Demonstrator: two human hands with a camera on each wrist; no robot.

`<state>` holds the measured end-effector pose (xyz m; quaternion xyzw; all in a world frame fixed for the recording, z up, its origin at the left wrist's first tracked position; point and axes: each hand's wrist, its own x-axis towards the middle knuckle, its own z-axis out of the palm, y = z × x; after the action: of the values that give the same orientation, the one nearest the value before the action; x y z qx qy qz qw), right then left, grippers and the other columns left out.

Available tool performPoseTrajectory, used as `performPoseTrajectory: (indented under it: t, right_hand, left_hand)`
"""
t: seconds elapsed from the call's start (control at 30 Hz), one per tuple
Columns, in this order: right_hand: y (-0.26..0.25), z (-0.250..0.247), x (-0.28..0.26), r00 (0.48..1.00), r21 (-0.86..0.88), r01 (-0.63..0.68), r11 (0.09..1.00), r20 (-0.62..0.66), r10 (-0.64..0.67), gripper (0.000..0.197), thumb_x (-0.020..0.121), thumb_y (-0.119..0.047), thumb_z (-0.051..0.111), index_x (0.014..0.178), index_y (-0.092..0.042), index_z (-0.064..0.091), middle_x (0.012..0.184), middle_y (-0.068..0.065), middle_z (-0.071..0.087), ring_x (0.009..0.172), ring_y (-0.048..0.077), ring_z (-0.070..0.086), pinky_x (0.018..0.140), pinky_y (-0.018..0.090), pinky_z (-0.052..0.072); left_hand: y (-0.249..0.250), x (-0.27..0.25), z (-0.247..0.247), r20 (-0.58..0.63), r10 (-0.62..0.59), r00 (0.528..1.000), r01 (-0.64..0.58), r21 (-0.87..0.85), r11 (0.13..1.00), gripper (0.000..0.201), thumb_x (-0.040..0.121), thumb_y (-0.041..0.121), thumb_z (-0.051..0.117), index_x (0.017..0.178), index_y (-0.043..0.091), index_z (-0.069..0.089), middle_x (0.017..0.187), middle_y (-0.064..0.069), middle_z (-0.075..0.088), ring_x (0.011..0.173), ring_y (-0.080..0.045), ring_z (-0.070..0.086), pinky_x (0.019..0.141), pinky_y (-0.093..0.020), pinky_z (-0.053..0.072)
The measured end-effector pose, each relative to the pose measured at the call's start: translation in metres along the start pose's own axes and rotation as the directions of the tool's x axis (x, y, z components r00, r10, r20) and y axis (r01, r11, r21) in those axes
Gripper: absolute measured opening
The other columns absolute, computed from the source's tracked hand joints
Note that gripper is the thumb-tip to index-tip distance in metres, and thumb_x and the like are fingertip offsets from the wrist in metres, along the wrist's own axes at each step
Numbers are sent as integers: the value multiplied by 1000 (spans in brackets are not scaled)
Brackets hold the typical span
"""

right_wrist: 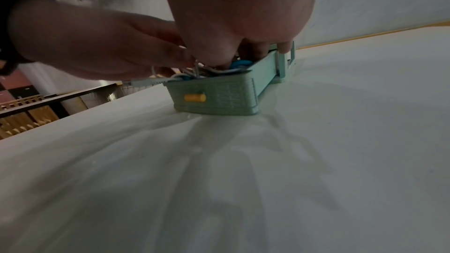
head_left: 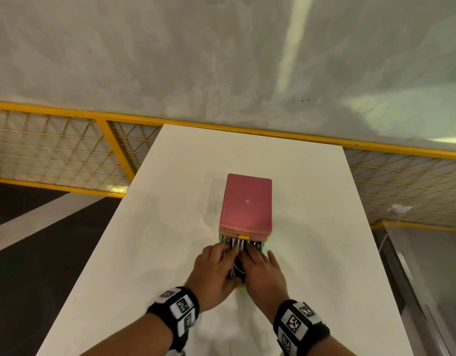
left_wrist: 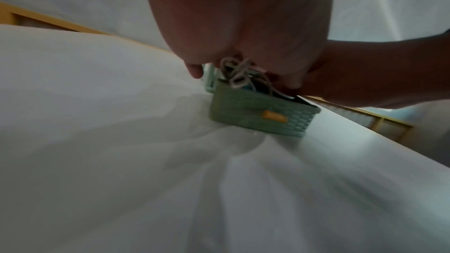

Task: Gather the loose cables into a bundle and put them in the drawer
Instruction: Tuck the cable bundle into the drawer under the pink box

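A small drawer unit with a pink top [head_left: 247, 201] stands mid-table. Its bottom green drawer [head_left: 263, 244] is pulled out toward me, basket-textured with a yellow knob [left_wrist: 273, 116] on its front [right_wrist: 219, 99]. White, black and blue cables [head_left: 233, 244] lie heaped inside it, with loops rising above the rim [left_wrist: 237, 76] [right_wrist: 239, 64]. My left hand [head_left: 216, 265] and right hand [head_left: 262, 268] lie side by side over the drawer, fingers pointing at the unit and pressing down on the cables. The hands hide most of the drawer's inside.
The white table [head_left: 170, 201] has bare surface on all sides of the unit, and its left and right edges drop to the floor. A yellow mesh railing [head_left: 54, 150] runs behind it. A white plug with a cord [head_left: 401, 209] hangs on the mesh at right.
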<state>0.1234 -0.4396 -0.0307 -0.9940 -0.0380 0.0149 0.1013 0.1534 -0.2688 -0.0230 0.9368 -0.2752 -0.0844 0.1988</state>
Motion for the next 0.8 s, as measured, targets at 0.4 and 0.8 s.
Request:
performPoseTrajectory:
  t: [0.4,0.8]
  right_hand:
    - [4,0,-4,997,86,59,995,51,-64,68,85,-58,41,140,-19,47,150,6,44,138,24,43,112,47,33]
    - [14,-2,-2,989,280,98,955,82,-126,66,77,-53,49,136,-23,47,149,2,40,125,27,50,102,35,42]
  left_hand:
    - [-8,-39,-10,35,-241,970,238,-352,905,31,83,51,62,106,29,59,64,8,56,60,-6,52,64,-27,46]
    - [-6,-13,2,17,170,985,-170,3,985,9,80,37,63,87,35,69,78,14,64,70,-9,64,47,-19,49]
